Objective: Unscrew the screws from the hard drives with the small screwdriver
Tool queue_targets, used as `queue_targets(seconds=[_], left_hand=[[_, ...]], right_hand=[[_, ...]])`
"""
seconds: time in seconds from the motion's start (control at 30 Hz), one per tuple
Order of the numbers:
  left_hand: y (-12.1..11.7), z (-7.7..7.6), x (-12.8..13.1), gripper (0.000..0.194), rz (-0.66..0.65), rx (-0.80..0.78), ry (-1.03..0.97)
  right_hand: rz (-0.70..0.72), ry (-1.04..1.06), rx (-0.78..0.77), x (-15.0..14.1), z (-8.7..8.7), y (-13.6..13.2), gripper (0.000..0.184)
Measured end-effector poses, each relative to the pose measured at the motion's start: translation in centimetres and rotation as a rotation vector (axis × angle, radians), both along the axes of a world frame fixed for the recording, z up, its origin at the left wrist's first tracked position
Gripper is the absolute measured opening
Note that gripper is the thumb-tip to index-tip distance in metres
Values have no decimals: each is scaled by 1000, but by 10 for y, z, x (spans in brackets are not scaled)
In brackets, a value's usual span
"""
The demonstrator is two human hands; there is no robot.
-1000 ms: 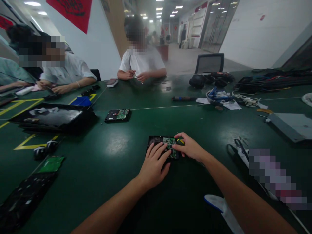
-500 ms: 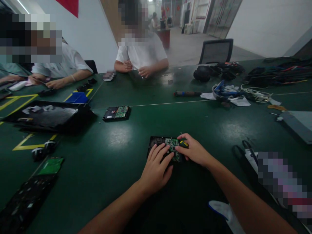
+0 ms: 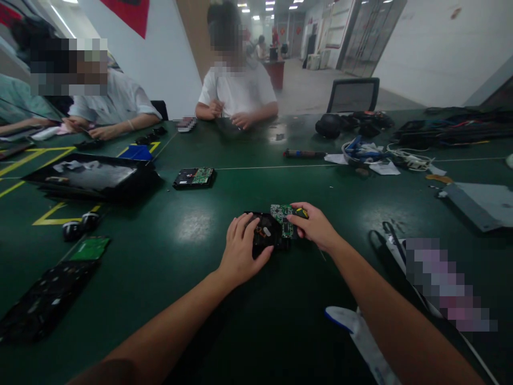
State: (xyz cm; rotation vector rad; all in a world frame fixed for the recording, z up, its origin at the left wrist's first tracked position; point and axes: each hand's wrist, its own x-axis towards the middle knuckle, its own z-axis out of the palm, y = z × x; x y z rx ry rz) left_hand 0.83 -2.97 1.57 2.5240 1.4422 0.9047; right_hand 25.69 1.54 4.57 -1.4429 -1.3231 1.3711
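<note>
Surface [image 3: 236,187], dark green, stretches across the view. Two forearms [image 3: 168,326] slant in over it from the lower corners, both cut off by the frame. The left hand [image 3: 239,248] lies palm down, its fingers arched over the left end of a drive and its thumb along the near edge, holding it between them. The right hand [image 3: 315,227] comes in from the right with thumb and forefinger pinched on a board.

A black tray [image 3: 148,176] stands at the left, with crumpled whitish scraps [image 3: 80,166] in it, too blurred to identify. Far smaller, a bowl [image 3: 352,160] beyond the right hand is heaped with blue and white stuff [image 3: 363,147], hard to make out.

The black drive [image 3: 266,230] lies flat in the middle, its left end hidden by the left hand. The green board [image 3: 286,222] overlaps its right end and juts past its far edge; I cannot tell whether the two touch. A yellow-and-black handle [image 3: 302,213] peeks from the right hand, mostly covered. A thin rod [image 3: 323,254] shows under the wrist; whether it joins the handle is unclear.
</note>
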Motion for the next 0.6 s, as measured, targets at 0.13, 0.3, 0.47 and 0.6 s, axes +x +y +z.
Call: queue_targets(seconds=[0.13,0.3,0.47,0.6], left_hand=[[1,-2,-1,85,47,-37,-9],[-1,-2,-1,90,77,-64,-28],[0,-4,-1,91,80,-105,-45],[2,-9,-1,95,98,-136,-58]], right_hand=[[26,201,-59,12,1,4,39],[70,375,-23,15,10,1,43],[125,326,-17,13,16,-1,43],[116,219,5,8,9,1,30]])
